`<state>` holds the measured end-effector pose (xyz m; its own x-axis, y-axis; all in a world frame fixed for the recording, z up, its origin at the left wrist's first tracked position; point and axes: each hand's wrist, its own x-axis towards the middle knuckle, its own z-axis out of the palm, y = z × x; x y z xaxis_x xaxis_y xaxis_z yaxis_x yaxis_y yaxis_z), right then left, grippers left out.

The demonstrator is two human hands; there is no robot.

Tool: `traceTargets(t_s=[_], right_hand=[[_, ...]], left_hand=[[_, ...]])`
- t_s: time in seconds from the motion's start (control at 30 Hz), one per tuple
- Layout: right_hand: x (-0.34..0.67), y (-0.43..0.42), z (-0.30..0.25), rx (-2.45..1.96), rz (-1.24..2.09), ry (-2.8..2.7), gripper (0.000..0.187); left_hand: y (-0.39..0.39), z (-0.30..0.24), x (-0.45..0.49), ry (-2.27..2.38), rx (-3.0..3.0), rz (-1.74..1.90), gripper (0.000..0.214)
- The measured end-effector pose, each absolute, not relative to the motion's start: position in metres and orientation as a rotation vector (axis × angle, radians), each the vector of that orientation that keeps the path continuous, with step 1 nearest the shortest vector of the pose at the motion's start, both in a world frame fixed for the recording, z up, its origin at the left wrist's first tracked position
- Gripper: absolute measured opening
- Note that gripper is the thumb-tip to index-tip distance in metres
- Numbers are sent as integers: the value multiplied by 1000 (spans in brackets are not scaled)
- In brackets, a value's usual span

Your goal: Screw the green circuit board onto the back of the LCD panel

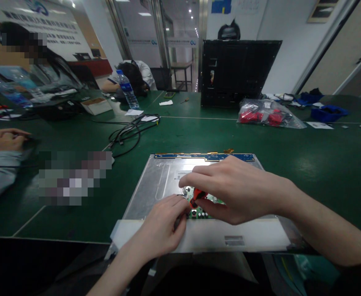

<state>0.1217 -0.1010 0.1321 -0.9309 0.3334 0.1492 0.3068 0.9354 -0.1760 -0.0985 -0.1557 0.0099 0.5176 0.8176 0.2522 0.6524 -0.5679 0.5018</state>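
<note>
A flat-screen panel [151, 183] lies back side up in front of me, with a blue strip board [186, 156] along its far edge. Partly covered by my hands, a green circuit board [202, 214] sits on its metal back. My right hand [229, 187] is closed around a red-and-black screwdriver [199, 194] held over this board; its tip is hidden. Beside the screwdriver's lower end, my left hand [166, 222] has its fingertips drawn together at the board's left side. Whatever they pinch is hidden.
Black cables [133, 129] lie beyond the panel to the left. A monitor [238, 72] stands at the back, by a clear bag of red parts [269, 113]. A water bottle [127, 90] leans farther left. Another person's hand [4, 139] rests at the left edge.
</note>
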Motion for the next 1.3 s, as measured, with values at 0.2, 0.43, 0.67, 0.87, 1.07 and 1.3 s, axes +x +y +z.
traceTargets(t_s=[0.2,0.43,0.67,0.87,1.07,1.3], right_hand=[[119,-100,133,-535,174,-2936,21],[122,-100,135,-491,220,-2949,23],[123,-102,134,-467,224,-2937,27],[120,-100,132,-549,191,-2931,20],[123,-102,134,-458,242,-2932,31],[121,-102,133,-504,195,-2913,24]], left_hand=[[-156,8,-99,1225,2430,695,16],[-156,6,-100,1219,2447,713,14],[-156,6,-99,1217,2442,709,14],[-156,5,-99,1224,2434,693,18],[-154,5,-99,1215,2446,707,14],[-155,6,-99,1206,2436,707,15]])
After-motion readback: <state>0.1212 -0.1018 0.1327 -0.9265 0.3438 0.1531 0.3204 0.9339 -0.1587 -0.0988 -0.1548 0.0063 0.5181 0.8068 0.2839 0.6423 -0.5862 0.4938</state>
